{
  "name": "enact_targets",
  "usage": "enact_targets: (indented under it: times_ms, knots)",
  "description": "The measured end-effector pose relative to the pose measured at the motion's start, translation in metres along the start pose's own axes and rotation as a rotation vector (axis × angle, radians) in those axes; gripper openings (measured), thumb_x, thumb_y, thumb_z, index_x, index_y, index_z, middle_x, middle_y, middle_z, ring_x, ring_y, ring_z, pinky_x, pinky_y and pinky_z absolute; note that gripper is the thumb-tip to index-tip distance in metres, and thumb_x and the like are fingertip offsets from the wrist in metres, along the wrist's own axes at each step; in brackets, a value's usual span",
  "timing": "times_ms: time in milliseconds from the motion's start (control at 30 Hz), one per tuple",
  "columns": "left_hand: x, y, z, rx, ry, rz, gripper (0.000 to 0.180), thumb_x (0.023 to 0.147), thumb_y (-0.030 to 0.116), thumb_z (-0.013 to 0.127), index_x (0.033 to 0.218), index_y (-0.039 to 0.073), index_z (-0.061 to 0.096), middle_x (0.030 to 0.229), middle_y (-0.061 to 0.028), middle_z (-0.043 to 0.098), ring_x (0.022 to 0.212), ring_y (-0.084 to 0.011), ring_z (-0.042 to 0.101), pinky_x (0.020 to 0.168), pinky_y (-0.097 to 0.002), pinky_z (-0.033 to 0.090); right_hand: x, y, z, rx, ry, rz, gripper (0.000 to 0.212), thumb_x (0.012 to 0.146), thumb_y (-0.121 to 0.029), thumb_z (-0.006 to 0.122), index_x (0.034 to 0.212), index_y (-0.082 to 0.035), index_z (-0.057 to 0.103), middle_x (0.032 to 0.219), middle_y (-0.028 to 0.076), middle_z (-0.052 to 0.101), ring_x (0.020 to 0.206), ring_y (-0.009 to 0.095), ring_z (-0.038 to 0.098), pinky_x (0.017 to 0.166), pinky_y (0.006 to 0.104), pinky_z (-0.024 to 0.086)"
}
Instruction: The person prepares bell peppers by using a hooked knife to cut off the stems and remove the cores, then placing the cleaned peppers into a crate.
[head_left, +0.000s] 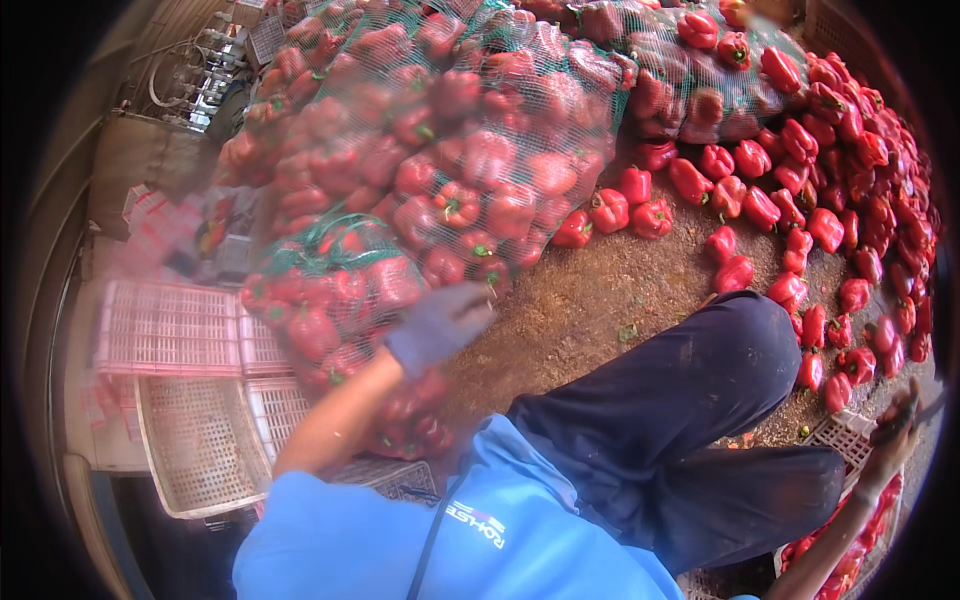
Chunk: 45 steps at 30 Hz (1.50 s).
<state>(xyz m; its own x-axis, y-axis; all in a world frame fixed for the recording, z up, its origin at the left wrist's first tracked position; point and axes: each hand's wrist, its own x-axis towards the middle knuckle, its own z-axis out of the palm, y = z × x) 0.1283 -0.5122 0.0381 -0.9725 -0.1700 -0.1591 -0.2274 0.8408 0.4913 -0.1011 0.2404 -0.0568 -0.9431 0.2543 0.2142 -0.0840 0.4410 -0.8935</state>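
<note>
My left hand (440,325), in a grey-purple glove, is in front of the green mesh sacks of red bell peppers. Its fingers point right, partly bent, with nothing seen in them. Close by it stands a smaller mesh sack (345,275) of peppers, and behind that a large bulging sack (490,160). My right hand (893,432) is out at the far right, above a crate of peppers (850,540). A dark, thin, blade-like thing (932,406) sticks out beside its fingers; the picture's rim blurs its kind.
Loose red bell peppers (790,210) heap up at the back right and spread over the dirty brown floor (590,300). Another mesh sack (670,80) lies at the back. Pink crates (170,330) and a whitish crate (200,445) stand at left. My bent knees (700,370) take up the middle right.
</note>
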Motion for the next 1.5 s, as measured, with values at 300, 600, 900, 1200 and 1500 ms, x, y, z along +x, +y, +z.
enact_targets:
  times_ms: [300, 600, 900, 1200, 1500]
  knots:
    - [-0.036, -0.089, 0.165, -0.857, -0.692, -0.891, 0.044, 0.110, 0.032, 0.062, 0.143, 0.005, 0.066, 0.126, -0.0073, 0.075, 0.106, -0.0176, 0.071, 0.092, -0.0300, 0.057, -0.025, -0.019, 0.042, 0.075, 0.063, 0.095, 0.041, 0.113, -0.040, 0.061, 0.144, -0.013, 0.067, 0.079, -0.008, 0.057, 0.056, 0.000, 0.047, 0.045, 0.0179, 0.030]
    - [0.047, -0.045, 0.235, -0.658, -1.271, -0.700, 0.040, 0.113, 0.036, 0.057, 0.138, 0.009, 0.072, 0.129, -0.0030, 0.076, 0.118, -0.0170, 0.070, 0.103, -0.0343, 0.054, -0.042, -0.060, 0.006, 0.179, 0.027, 0.271, 0.039, 0.112, -0.026, 0.059, 0.147, -0.011, 0.065, 0.091, -0.007, 0.063, 0.064, 0.000, 0.051, 0.053, 0.0190, 0.039]
    - [0.048, -0.044, 0.252, -0.345, -1.106, -0.688, 0.039, 0.112, 0.036, 0.057, 0.136, 0.009, 0.073, 0.129, -0.0050, 0.076, 0.117, -0.0176, 0.070, 0.102, -0.0350, 0.055, 0.010, -0.004, 0.025, -0.202, -0.127, -0.049, 0.033, 0.107, -0.016, 0.059, 0.138, -0.010, 0.067, 0.088, -0.002, 0.068, 0.067, 0.009, 0.059, 0.059, 0.0249, 0.047]
    - [-0.022, -0.051, 0.248, -0.303, -0.892, -0.886, 0.039, 0.112, 0.036, 0.058, 0.135, 0.009, 0.073, 0.129, -0.0071, 0.076, 0.116, -0.0182, 0.071, 0.101, -0.0357, 0.055, 0.123, 0.027, 0.137, -0.112, -0.341, 0.064, 0.042, 0.107, -0.010, 0.060, 0.149, -0.010, 0.061, 0.093, -0.001, 0.063, 0.072, 0.006, 0.054, 0.061, 0.0228, 0.047]
    - [-0.140, -0.015, 0.289, -0.329, -0.806, -0.944, 0.038, 0.111, 0.036, 0.058, 0.133, 0.009, 0.074, 0.128, -0.0091, 0.076, 0.115, -0.0187, 0.072, 0.100, -0.0364, 0.056, 0.126, -0.033, 0.237, 0.127, -0.724, 0.468, 0.032, 0.107, -0.037, 0.059, 0.116, -0.008, 0.070, 0.100, 0.007, 0.073, 0.086, 0.023, 0.068, 0.076, 0.0442, 0.055]
